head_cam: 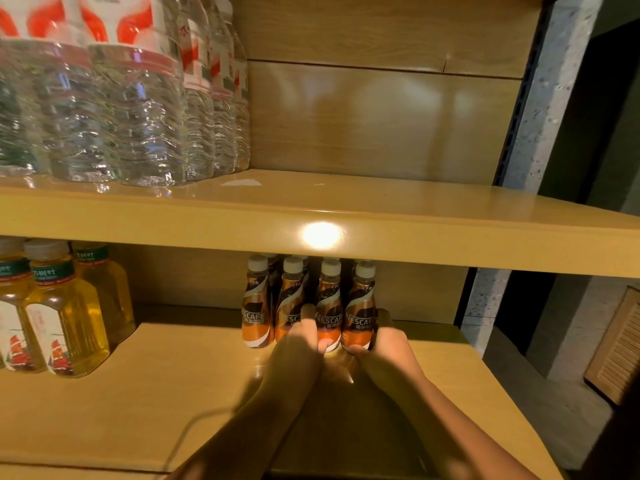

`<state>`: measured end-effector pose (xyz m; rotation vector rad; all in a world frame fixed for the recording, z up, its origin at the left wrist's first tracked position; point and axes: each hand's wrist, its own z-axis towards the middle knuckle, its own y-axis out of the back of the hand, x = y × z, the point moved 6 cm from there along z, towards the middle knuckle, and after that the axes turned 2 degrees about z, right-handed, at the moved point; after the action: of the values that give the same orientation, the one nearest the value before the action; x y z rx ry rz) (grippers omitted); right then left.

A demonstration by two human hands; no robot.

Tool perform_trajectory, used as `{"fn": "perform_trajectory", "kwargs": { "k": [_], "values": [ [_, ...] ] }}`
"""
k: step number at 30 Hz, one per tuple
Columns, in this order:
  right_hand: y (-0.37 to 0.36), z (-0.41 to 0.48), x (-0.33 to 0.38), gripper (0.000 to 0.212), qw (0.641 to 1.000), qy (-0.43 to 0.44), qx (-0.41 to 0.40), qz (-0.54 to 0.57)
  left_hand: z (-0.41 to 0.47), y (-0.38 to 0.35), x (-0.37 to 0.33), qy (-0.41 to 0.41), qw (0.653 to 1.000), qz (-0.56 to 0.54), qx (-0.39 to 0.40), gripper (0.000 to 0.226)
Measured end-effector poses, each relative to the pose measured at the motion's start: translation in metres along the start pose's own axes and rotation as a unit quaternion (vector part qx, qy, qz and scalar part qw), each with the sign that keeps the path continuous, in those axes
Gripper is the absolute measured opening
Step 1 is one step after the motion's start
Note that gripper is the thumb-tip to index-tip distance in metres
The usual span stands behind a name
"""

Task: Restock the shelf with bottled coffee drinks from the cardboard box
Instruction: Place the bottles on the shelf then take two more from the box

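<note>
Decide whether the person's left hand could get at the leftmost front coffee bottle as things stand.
Probably yes: the leftmost coffee bottle stands at the front of its row, with bare lower shelf before it. The left hand, though, grips the third bottle and would need to let go first.

both forearms bare to the frame edge; left hand and right hand bare too.

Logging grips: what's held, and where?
The left hand grips the third Nescafe bottle, right hand the rightmost Nescafe bottle, both round the lower body.
</note>
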<state>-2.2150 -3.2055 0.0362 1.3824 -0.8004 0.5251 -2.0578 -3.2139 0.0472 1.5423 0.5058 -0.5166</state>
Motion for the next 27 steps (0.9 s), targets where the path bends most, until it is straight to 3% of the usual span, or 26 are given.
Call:
{"fn": "perform_trajectory", "kwargs": {
  "k": [4,8,14,20,27],
  "values": [
    [0.005,-0.016,0.004,0.028,0.991,0.012,-0.041,-0.125,-0.017,0.006,0.004,-0.048,0.996,0.066,-0.027,0.05],
    [0.02,-0.045,0.008,0.06,0.982,0.019,-0.082,-0.169,-0.043,0.011,0.005,-0.071,0.991,0.108,-0.019,0.061],
    [0.038,-0.102,0.01,0.085,0.951,0.085,-0.081,-0.285,-0.107,0.024,-0.008,-0.172,0.94,0.275,-0.108,0.082],
    [0.048,-0.17,0.001,0.082,0.92,0.095,-0.053,-0.375,-0.164,0.028,-0.003,-0.25,0.911,0.309,-0.108,0.08],
    [0.054,-0.283,-0.012,0.068,0.906,0.071,-0.142,-0.392,-0.223,0.009,0.002,-0.404,0.863,0.295,-0.066,0.069]
  ]
}}
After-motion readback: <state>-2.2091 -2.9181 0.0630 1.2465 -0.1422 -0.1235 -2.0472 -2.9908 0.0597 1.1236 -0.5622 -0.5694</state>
